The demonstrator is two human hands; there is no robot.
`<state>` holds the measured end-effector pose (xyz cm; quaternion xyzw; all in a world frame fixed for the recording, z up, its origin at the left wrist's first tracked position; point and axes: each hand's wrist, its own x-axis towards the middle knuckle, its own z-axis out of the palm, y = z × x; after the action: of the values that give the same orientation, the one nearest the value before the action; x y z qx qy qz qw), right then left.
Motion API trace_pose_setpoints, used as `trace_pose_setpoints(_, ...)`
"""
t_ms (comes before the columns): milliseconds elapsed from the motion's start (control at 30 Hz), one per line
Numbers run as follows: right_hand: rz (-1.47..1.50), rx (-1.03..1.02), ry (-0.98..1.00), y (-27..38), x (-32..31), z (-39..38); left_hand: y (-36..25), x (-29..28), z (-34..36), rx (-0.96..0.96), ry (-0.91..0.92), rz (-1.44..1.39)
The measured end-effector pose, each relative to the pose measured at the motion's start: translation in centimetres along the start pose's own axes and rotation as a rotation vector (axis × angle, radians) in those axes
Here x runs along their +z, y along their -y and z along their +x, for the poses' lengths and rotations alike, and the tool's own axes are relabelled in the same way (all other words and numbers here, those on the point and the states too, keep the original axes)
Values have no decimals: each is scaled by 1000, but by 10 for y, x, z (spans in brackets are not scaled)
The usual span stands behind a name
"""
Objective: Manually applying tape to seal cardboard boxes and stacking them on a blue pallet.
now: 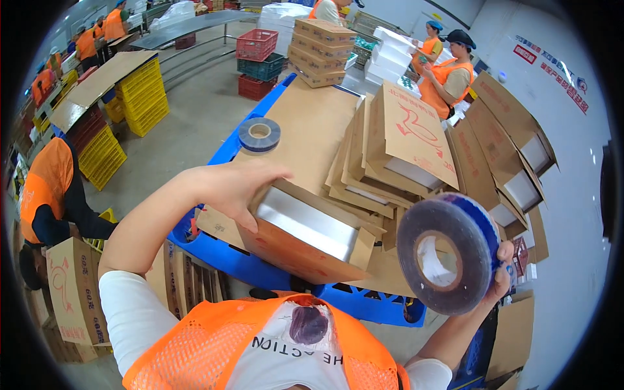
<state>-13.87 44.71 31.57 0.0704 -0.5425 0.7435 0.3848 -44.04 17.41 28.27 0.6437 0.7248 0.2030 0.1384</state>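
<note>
In front of me a cardboard carton (pixel 286 250) stands tilted on the cardboard-covered blue table, its upper side showing a white foam box (pixel 305 221) inside. My left hand (pixel 237 188) grips the carton's left end, thumb on the near side and fingers over the far edge. A large roll of clear tape (pixel 416 244) with a blue part on its far side is held up at the right. My right hand (pixel 502 273) is closed round the roll's right side. Another tape roll (pixel 259 134) lies flat on the table's far left.
Stacked cartons with white inserts (pixel 413 127) stand right of my carton, with more leaning cartons (pixel 494 153) beyond. Closed cartons (pixel 320 52) are piled at the table's far end. Yellow crates (pixel 143 97) and a person bending in an orange vest (pixel 49 179) are at left.
</note>
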Motion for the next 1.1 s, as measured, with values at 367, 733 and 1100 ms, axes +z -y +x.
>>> trace_pose_setpoints(367,24,47,173,-40,6,2,36,34,-18,44,-134,-137)
trace_pose_setpoints(733,97,9,186,-29,10,-7,6,15,28,18,116,176)
trace_pose_setpoints(1100,-7,21,223,-25,-9,-15,-15,17,49,-44,338,110)
